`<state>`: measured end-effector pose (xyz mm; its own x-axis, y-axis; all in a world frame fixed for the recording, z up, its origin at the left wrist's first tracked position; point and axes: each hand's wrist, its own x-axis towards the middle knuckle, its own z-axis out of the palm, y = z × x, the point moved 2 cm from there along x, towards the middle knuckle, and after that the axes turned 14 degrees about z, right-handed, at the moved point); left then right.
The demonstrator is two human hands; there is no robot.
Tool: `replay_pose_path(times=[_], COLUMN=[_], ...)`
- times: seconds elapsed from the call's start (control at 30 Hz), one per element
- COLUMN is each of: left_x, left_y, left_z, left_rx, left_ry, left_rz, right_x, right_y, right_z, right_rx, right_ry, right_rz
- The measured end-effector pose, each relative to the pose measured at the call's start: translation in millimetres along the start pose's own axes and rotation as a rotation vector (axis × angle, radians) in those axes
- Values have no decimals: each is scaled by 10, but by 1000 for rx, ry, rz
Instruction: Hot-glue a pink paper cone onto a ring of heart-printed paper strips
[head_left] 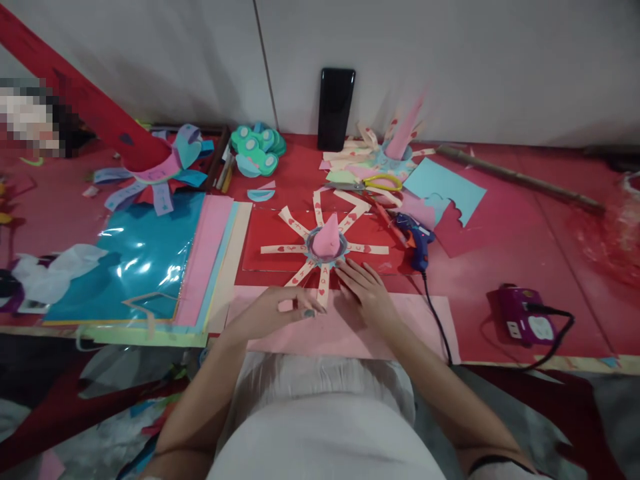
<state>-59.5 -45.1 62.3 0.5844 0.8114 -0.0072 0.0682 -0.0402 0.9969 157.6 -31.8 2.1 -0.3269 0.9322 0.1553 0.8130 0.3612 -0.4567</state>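
Note:
A paper craft lies in front of me: a pink paper cone point(327, 239) stands in a blue-grey paper ring, with several cream strips bearing red hearts and letters fanning outward. My left hand point(273, 313) is at the near side, thumb and fingers closed together at the tip of the front paper strip point(324, 280). The exact contact is hard to make out. My right hand point(367, 293) rests with fingers stretched out, fingertips beside the ring's near right edge. Beneath are a red sheet point(270, 230) and a pink sheet point(410, 327).
A blue glue gun point(419, 243) lies right, its cord running to a purple power adapter point(527, 317). Behind are yellow-handled scissors point(383, 182), a black phone point(336, 110) and a stick point(520, 177). Left are stacked coloured papers point(207, 247) and a tall red cone point(110, 113).

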Motion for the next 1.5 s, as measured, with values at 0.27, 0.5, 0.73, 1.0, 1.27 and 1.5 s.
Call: replay_pose_path(times=[0.27,0.5,0.73,1.0,1.27,1.5], left_x=[-90,151,595,713,687,618], left_y=[71,165,-126,-517,-491,-514], left_z=[-75,-154,-332,-375,-350,-426], left_rx=[148,433,934,757,618,597], left_ry=[56,424,613,625,646,725], left_rz=[-96,-63,-6,26,-6,-59], right_x=[61,173,623,679,672,672], right_y=[-7,-89,26,111,116,112], right_z=[-51,-309,-337,42,3,8], right_rx=[128,234,256,368,428,465], right_ry=[77,203,353,136,121,122], right_rz=[1,202,354,364,393,431])
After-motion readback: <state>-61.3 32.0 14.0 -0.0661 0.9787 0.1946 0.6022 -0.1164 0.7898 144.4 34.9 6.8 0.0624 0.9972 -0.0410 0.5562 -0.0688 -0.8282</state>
